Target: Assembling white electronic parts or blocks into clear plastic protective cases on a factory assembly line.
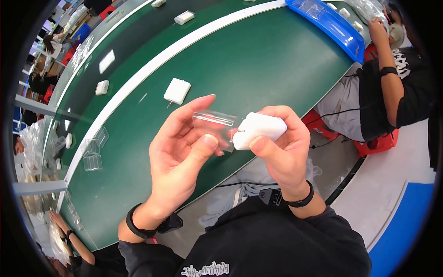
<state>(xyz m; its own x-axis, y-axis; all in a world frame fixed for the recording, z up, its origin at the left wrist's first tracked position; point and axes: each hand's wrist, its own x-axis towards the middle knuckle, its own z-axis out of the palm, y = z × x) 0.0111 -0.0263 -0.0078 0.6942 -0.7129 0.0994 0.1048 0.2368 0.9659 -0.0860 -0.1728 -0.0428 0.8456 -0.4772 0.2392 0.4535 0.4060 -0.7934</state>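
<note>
Head view, looking down at a green worktop (267, 60): two bare hands meet at the centre. The left hand (173, 166), half open with fingers spread, holds a clear plastic cover (214, 120) between thumb and fingers. The right hand (290, 150) is curled around a white block (262, 129), its thumb pressed on the near face. The block sits just beside the cover, at its 3 o'clock; whether they touch, I cannot tell. At 11 o'clock from the hands, a second white block (177, 90) lies on the worktop, a metal prong toward 7 o'clock. At 9 o'clock lie clear plastic pieces (93, 161); at 1 o'clock, a blue tray (353, 48), near a seated co-worker (369, 101).
</note>
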